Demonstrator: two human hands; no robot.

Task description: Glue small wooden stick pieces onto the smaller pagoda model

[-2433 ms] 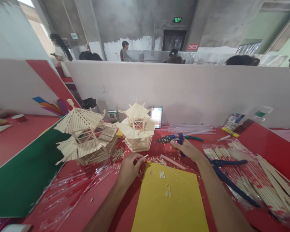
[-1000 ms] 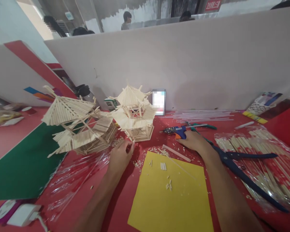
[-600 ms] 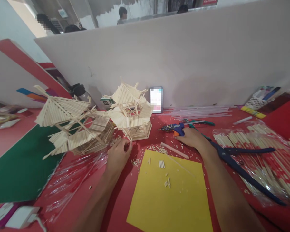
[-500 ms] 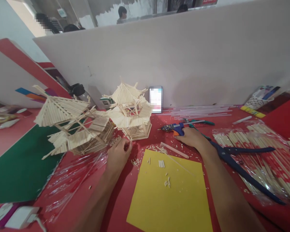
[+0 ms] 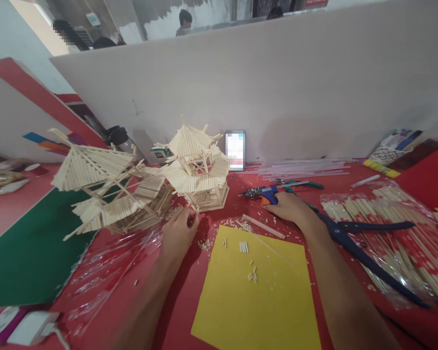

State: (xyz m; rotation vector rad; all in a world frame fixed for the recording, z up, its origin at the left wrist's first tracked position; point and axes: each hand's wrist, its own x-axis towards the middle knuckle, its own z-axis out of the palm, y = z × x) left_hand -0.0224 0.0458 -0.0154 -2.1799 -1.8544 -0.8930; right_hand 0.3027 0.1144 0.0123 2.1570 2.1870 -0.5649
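My right hand (image 5: 290,205) is wrapped round the handle of a blue hot glue gun (image 5: 264,193) with an orange trigger. The gun lies low over the table, its nozzle pointing left. My left hand (image 5: 179,228) is closed, thumb and forefinger pinched on what looks like a short wooden stick piece, mostly hidden. Just beyond those fingertips stands a tiered wooden stick pavilion (image 5: 197,182). A second stick pavilion (image 5: 95,170), tilted, rests to the left. Short stick pieces (image 5: 244,247) lie on a yellow sheet (image 5: 255,306) between my forearms.
Large dark-blue cutters (image 5: 350,243) and bagged chopsticks (image 5: 397,223) lie at the right. Clear glue sticks (image 5: 302,168) line the back, near a phone (image 5: 235,150) propped on the partition (image 5: 314,87). A green board (image 5: 29,253) and a white charger (image 5: 32,328) are at the left.
Almost nothing differs. Both hands, the glue gun and the pavilions hold their places; the left fingertips have shifted very slightly.
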